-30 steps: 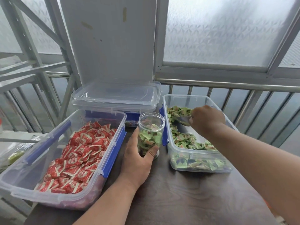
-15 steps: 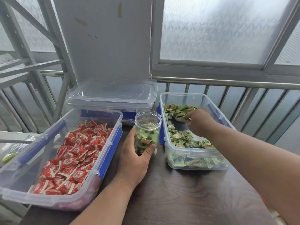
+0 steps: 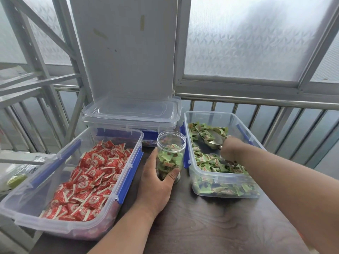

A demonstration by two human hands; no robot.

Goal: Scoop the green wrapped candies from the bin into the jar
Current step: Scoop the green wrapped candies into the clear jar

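Head view, scoop point(image 3: 213, 141) bowl pointing away, jar point(image 3: 170, 153) upright

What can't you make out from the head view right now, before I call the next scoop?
- Scoop handle: hidden inside the right hand; its grip can't be checked.
- Jar base: covered by the left hand.
- Lidded bin behind the jar: contents mostly blocked by the red candy bin.
- Candy wrapper print: too small to read.

A dark wood counter point(image 3: 211, 222) stood by a big frosted window point(image 3: 247, 37); soft daylight came through; a metal railing point(image 3: 256, 104) ran below it; a grey metal rack point(image 3: 36, 70) stood at the left; a white board point(image 3: 124, 48) leaned behind.
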